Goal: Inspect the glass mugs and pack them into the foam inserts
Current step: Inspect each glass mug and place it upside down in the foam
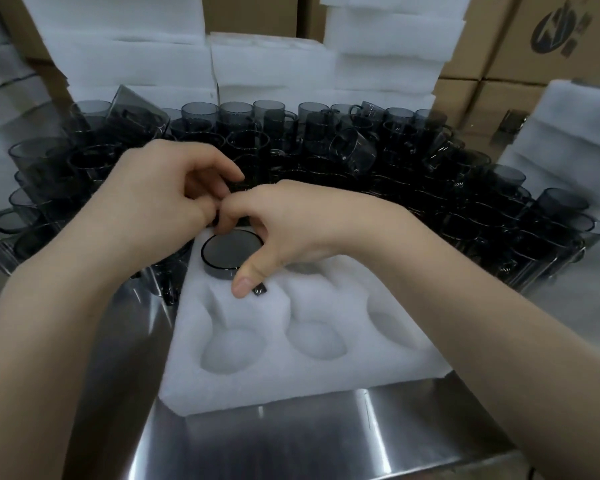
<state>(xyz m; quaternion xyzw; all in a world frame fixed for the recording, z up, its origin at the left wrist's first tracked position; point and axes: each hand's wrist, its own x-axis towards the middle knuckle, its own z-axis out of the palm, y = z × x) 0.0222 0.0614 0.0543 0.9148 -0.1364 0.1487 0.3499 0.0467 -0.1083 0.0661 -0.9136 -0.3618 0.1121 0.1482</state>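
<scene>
Our right hand [291, 230] curls fingers and thumb round the mug [227, 254] seated in the foam insert [278, 306] beneath it. Our left hand [153, 202], fingers curled, meets its fingertips; whether it holds anything we cannot tell. Loose mugs [361, 157] crowd just beyond both hands, foam stacks [274, 64] behind them.

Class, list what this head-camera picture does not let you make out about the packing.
1. Head view: whether the left hand holds anything; its fingertips are hidden where the hands meet.
2. Head view: the far-middle pocket of the foam insert, covered by the right hand.
3. Head view: the body of the glass mug, sunk in foam.
4. Head view: the cardboard box logo, blurred.
</scene>
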